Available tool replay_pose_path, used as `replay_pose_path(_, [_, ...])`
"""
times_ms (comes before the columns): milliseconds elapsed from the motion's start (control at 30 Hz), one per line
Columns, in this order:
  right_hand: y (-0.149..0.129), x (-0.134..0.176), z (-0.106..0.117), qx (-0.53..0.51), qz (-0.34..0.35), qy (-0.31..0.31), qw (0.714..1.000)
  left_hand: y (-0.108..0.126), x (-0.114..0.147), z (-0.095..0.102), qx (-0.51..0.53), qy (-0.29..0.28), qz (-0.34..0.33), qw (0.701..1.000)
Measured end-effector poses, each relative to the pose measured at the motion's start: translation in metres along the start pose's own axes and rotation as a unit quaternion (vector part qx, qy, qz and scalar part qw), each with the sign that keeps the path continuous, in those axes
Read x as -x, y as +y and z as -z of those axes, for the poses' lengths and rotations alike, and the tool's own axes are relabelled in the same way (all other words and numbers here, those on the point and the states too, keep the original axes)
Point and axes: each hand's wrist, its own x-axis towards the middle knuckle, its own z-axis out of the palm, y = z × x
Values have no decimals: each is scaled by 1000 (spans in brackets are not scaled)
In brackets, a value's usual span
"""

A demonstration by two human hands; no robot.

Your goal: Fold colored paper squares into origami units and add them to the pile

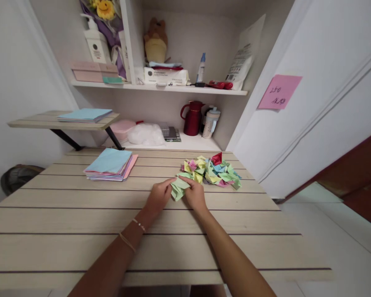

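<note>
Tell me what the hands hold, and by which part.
A folded light-green paper: the left hand grips its left edge, the right hand its right side.

Pale green paper (178,190), dark-striped beige tabletop (272,251), red jug (192,119)

Soft, diffuse light; slatted tabletop (235,247) evenly lit. Left forearm (120,249) shaded darker than right forearm (230,251) near tabletop's front edge. Folded green paper (178,188) clear, fine creases soft. Wide-angle distortion: shelf unit (185,31) leans outward, tabletop's side edges splay. Pump bottle's (98,46) small print blurred.
</note>
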Motion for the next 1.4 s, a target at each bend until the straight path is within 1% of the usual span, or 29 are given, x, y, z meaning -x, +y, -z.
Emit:
replay_pose_path(67, [0,-3,4,-97,-70,-36,992,-2,-3,0,109,2,51,993])
replay_pose_path(133, [-3,-6,8,-192,-130,-90,969,-3,-7,2,199,15,92,976])
replay_pose_path(167, [-4,-7,10,-223,-145,-117,957,-3,-9,3,228,28,106,967])
replay_pose_path(233, [-8,-8,14,-248,-154,-158,943,-1,-10,7,261,40,125,956])
replay_pose_path(267, [-9,-9,16,-252,-154,-169,940,0,-11,10,273,37,131,952])
replay_pose_path(333, [-10,-10,19,-250,-154,-179,939,2,-10,16,299,10,137,944])
replay_pose_path(400, [-10,-10,20,-244,-159,-176,940,4,-10,21,329,-22,138,934])
replay_pose_path(467, [-9,-11,21,-242,-167,-156,943,4,-10,25,335,-32,137,932])
replay_pose_path(533, [-8,-12,19,-247,-169,-118,947,2,-11,25,321,-21,145,936])
replay_pose_path(600, [-7,-12,18,-253,-159,-81,951,1,-12,23,304,-3,159,939])
replay_pose_path(667, [-6,-13,17,-251,-143,-58,956,0,-14,20,289,10,167,942])
replay_pose_path(733, [-5,-14,17,-239,-126,-48,962,0,-14,18,279,5,159,947])
replay_pose_path(833, [-3,-14,19,-205,-107,-58,971,2,-13,20,282,-50,140,948])
replay_pose_path(900, [-2,-14,19,-177,-95,-71,977,3,-12,21,278,-86,138,947])
replay_pose_path(967, [-2,-14,19,-153,-81,-81,981,2,-11,21,258,-96,148,950])
replay_pose_path(1033, [-3,-13,18,-144,-72,-95,982,0,-11,19,239,-86,159,954])
replay_pose_path(1133, [-5,-13,16,-169,-74,-111,977,-3,-12,17,239,-55,173,954])
replay_pose_path(1200, [-6,-12,14,-193,-90,-118,970,-4,-13,17,259,-29,186,947])
replay_pose_path(1300, [-2,-10,10,-202,-120,-156,959,-3,-15,18,297,14,205,933])
replay_pose_path(1333, [0,-9,8,-198,-126,-173,956,-2,-15,18,305,23,208,929])
replay_pose_path(1400, [5,-8,5,-193,-129,-177,956,-2,-15,18,313,25,207,927])
